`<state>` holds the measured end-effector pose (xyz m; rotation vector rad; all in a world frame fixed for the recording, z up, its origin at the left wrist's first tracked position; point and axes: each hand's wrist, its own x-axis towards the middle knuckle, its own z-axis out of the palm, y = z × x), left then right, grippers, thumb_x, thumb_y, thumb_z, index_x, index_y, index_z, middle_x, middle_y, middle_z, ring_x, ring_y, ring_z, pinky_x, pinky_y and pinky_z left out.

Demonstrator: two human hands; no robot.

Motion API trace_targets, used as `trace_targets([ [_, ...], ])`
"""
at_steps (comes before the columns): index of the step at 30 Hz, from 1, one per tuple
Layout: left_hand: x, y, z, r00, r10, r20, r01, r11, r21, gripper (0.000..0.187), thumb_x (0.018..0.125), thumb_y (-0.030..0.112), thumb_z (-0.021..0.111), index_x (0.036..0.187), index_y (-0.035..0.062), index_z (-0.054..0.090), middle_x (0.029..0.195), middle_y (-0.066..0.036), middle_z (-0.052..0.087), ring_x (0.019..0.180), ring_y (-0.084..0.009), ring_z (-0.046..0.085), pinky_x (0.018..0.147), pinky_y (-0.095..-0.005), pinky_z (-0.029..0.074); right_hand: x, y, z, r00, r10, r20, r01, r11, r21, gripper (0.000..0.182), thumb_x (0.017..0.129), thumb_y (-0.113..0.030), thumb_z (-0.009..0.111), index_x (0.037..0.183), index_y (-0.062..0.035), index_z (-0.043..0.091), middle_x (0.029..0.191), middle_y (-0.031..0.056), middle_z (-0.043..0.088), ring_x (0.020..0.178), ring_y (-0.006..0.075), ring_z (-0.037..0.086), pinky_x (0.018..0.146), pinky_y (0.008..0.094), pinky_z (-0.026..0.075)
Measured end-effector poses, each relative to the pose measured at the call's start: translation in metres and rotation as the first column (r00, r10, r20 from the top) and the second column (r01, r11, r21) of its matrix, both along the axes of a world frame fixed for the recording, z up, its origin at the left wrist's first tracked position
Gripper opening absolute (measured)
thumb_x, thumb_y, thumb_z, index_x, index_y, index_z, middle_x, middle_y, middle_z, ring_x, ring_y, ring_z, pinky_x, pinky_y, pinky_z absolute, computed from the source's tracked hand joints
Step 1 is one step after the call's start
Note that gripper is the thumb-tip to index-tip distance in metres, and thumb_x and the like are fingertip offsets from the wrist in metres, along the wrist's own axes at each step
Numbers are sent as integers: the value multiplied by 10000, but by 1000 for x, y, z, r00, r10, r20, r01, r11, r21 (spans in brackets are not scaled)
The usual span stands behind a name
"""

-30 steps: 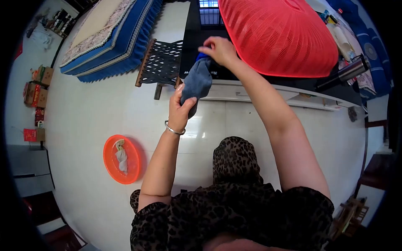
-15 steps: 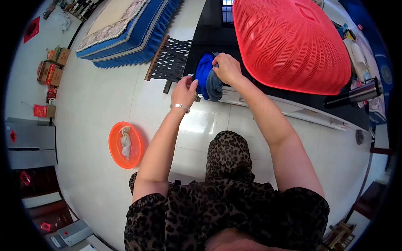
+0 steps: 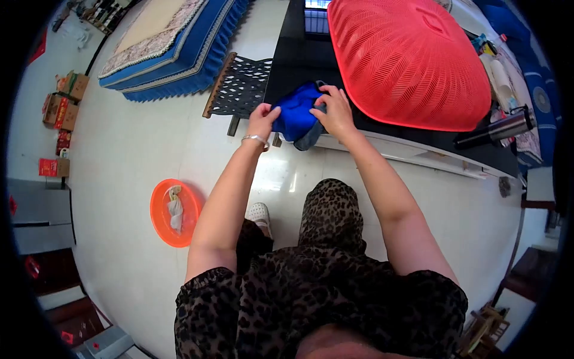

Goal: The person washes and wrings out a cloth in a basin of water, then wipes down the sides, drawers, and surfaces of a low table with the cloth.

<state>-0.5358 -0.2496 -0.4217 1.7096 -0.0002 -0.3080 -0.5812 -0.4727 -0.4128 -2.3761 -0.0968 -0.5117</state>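
Observation:
A bright blue cloth (image 3: 296, 113) is spread between my two hands at the near edge of a black-topped table (image 3: 388, 131). My left hand (image 3: 261, 121), with a bracelet at the wrist, pinches the cloth's left edge between thumb and fingers. On the other side, my right hand (image 3: 336, 112) grips its right edge with bent fingers. A dark grey-blue cloth (image 3: 308, 140) shows below and behind the blue one, hanging over the table edge by my right hand.
A large red mesh food cover (image 3: 412, 66) fills much of the tabletop, with a steel thermos (image 3: 499, 128) lying to its right. Left of the table stands a strap-woven stool (image 3: 242, 87). An orange basin (image 3: 156, 218) holding a twisted pale cloth (image 3: 175, 210) sits on the floor.
The blue cloth has gone from a narrow bunch to a wider spread. My left hand has come onto its left edge, and my right hand has shifted slightly right and down.

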Motion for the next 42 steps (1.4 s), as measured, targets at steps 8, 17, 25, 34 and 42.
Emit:
trace_targets([
  [8, -19, 53, 102, 996, 43, 80, 1, 871, -490, 144, 928, 229, 584, 1022, 123, 562, 920, 41, 596, 848, -68, 546, 770, -249, 422, -31, -53, 77, 996, 48, -69, 8, 763, 646, 116, 876, -89, 627, 936, -23, 552, 801, -3, 570, 727, 63, 512, 658, 212, 419],
  [17, -46, 63, 127, 987, -133, 87, 158, 887, -433, 98, 918, 189, 585, 974, 129, 533, 925, 36, 572, 862, -65, 549, 786, -236, 448, -55, -51, 137, 964, 181, -192, 79, 499, 863, 265, 946, -231, 543, 1115, -30, 512, 897, -5, 572, 809, 74, 521, 766, 245, 426],
  [25, -107, -2, 72, 855, -501, 134, 519, 823, -232, 192, 833, 57, 678, 934, 54, 514, 973, 1, 475, 911, -88, 477, 766, -199, 429, -157, 29, 19, 882, -337, -329, 405, 900, 163, 930, 788, -431, 702, 1421, 33, 203, 1425, 284, 216, 1342, 431, 221, 1114, 471, 185],
  [34, -147, -71, 42, 457, -788, 412, 760, 587, 281, 187, 779, 141, 697, 885, 27, 593, 974, -116, 598, 938, -303, 565, 823, -374, 457, -170, 46, -99, 998, 52, -37, 62, -640, 766, 389, 960, -314, 455, 1242, -54, 517, 1114, 95, 606, 992, 230, 591, 900, 382, 481],
  [42, -65, -120, 71, 136, -841, 523, 492, 516, 701, 200, 873, 125, 563, 1052, 66, 630, 1168, -116, 590, 1104, -318, 532, 933, -403, 426, -133, -10, -49, 670, -736, -103, -281, -379, 882, 474, 970, -334, 469, 1338, -43, 394, 1297, 123, 514, 1135, 295, 542, 981, 420, 442],
])
